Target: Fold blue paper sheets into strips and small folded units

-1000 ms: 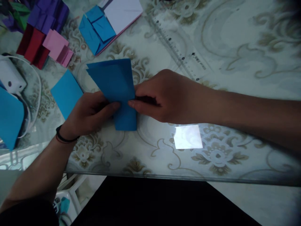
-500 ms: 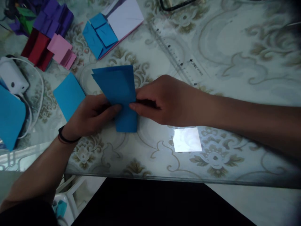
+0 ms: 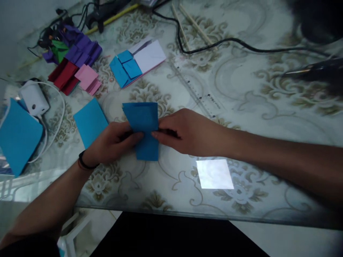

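Both hands — left hand [image 3: 112,144], right hand [image 3: 187,134] — pinched the folded blue paper sheet [image 3: 143,130] closed-fingered on the glass-topped floral worktop [image 3: 241,89]; a clear plastic ruler [image 3: 197,94] lay at one o'clock.

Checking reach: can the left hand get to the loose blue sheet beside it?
Probably yes. The blue sheet lies flat just left of the left hand, with bare table between. But that hand is pinching the folded paper and must release first.

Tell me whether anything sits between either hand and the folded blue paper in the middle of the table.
Nothing visible does. The left hand and right hand both pinch the folded blue paper directly, from opposite sides. The loose blue sheet lies apart to the left, and the clear ruler lies beyond the right hand.
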